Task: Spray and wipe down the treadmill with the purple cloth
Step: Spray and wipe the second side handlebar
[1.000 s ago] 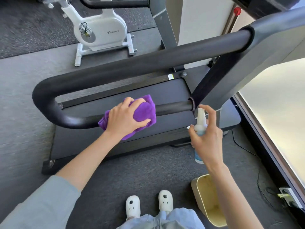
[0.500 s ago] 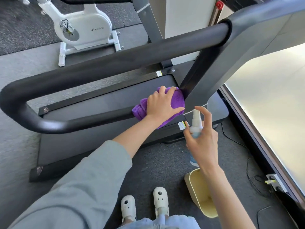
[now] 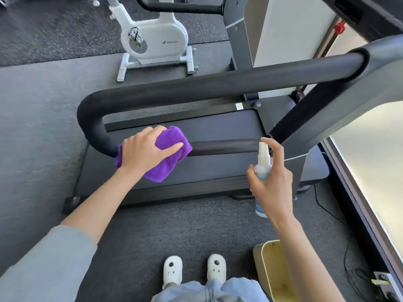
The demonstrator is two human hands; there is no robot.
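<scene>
A black treadmill point(image 3: 218, 171) lies ahead, with a padded black handrail point(image 3: 218, 86) looping round to a lower bar point(image 3: 226, 147). My left hand point(image 3: 146, 151) grips the purple cloth point(image 3: 168, 158) wrapped over the lower bar near its left bend. My right hand point(image 3: 272, 182) holds a small white spray bottle point(image 3: 262, 162) upright to the right, with the forefinger on top of the nozzle, which points toward the lower bar.
A white exercise bike point(image 3: 152, 40) stands on the dark floor behind the treadmill. A yellow bin point(image 3: 272, 271) sits by my right foot. Cables and a power socket point(image 3: 381, 282) run along the bright window ledge point(image 3: 375, 162) on the right.
My left hand has slid the cloth leftward along the lower bar, from the right end by the upright back toward the bend. The right hand keeps the bottle in about the same spot.
</scene>
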